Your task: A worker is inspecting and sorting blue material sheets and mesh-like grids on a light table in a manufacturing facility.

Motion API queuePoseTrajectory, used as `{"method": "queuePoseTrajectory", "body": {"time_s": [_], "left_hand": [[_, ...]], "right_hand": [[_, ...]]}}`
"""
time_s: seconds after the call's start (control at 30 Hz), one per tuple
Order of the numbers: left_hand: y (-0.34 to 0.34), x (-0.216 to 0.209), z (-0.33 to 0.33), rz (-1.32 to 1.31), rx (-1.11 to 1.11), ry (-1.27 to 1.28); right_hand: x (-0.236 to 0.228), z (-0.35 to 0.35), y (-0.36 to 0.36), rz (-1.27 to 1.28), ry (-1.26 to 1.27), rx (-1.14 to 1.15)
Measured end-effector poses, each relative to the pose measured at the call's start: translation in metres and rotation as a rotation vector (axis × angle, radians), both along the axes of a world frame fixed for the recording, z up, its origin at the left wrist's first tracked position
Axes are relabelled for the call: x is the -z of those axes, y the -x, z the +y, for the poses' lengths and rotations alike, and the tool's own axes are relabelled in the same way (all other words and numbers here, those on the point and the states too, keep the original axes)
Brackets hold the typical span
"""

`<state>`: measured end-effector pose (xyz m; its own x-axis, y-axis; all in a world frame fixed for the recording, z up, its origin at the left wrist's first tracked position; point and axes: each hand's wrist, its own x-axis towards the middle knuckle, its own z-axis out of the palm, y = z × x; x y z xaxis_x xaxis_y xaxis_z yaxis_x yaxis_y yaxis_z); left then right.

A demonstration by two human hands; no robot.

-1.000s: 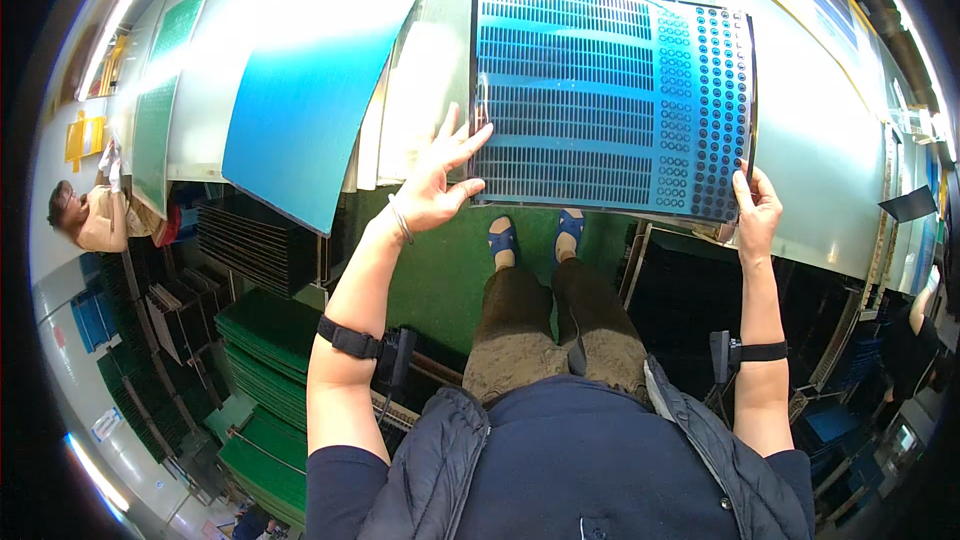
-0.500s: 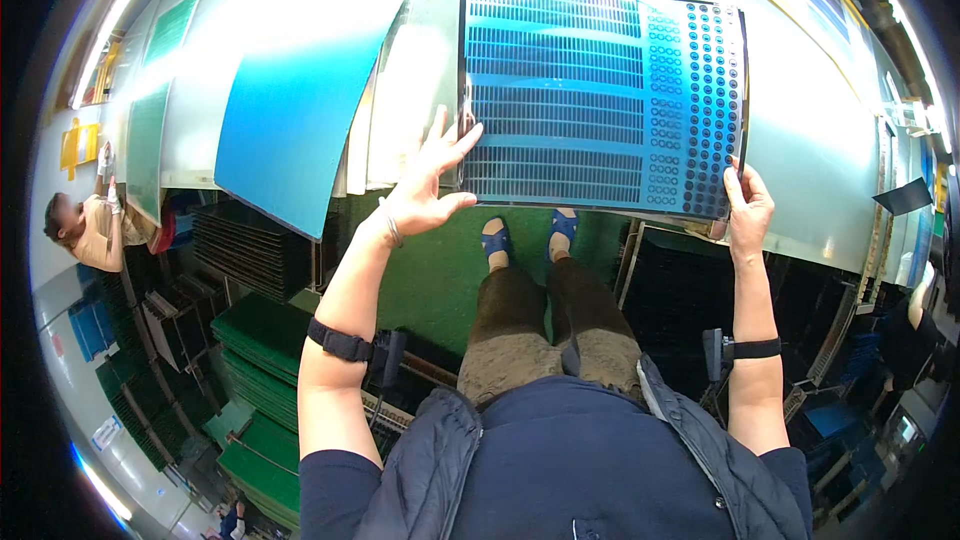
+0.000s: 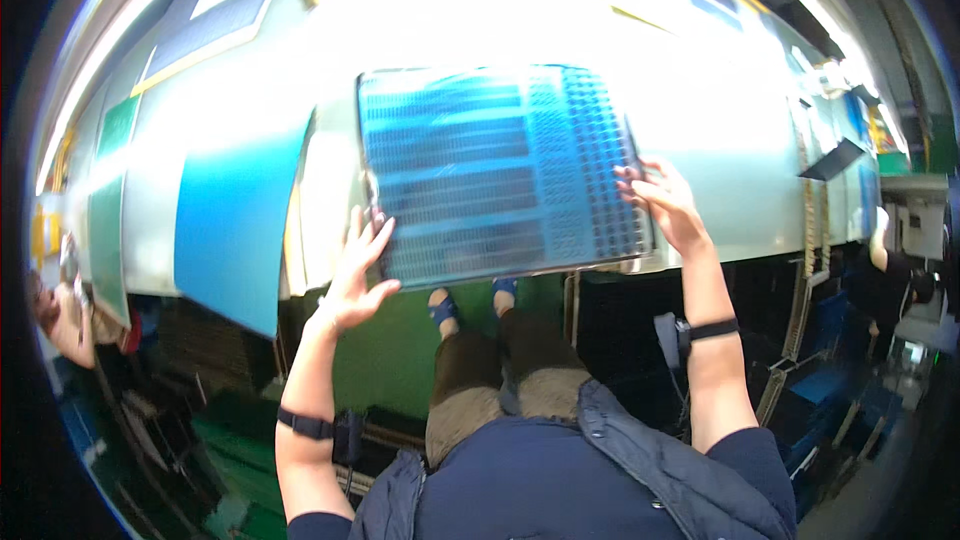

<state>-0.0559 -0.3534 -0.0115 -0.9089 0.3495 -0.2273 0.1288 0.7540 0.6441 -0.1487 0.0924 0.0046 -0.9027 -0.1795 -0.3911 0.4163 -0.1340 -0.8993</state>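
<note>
A rectangular blue panel (image 3: 480, 165) lies in front of me, patterned with dark slotted rows and, toward its right side, columns of small rings. Glossy reflections cover it, and its near edge stretches across the gap over the floor. My left hand (image 3: 352, 282) rests against the panel's near left corner with fingers stretched along the left edge and the thumb apart. On the right edge, my right hand (image 3: 668, 202) has its bent fingers over the rim. Motion blurs the panel, and I cannot tell whether it is lifted or supported underneath.
A plain blue sheet (image 3: 235, 225) hangs past the front of the pale worktable (image 3: 735, 205) on my left, beside a green sheet (image 3: 108, 230). A person (image 3: 70, 315) is at far left, another (image 3: 885, 275) at far right. Dark racks stand below.
The whole view has shifted, so table and panel appear lower and farther left. The panel has turned slightly. My right hand has moved farther up the right edge; my left stays at its corner.
</note>
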Motion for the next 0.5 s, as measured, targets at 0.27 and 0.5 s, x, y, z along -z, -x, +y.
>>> {"method": "queuePoseTrajectory", "body": {"time_s": [0.27,0.5], "left_hand": [[0.005,0.002,0.009,-0.005,0.008,-0.032],[0.003,-0.008,0.01,-0.003,-0.008,0.015]], "right_hand": [[0.028,-0.011,0.118,0.41,-0.977,-0.25],[0.027,-0.036,0.133,0.564,-1.313,-0.276]]}}
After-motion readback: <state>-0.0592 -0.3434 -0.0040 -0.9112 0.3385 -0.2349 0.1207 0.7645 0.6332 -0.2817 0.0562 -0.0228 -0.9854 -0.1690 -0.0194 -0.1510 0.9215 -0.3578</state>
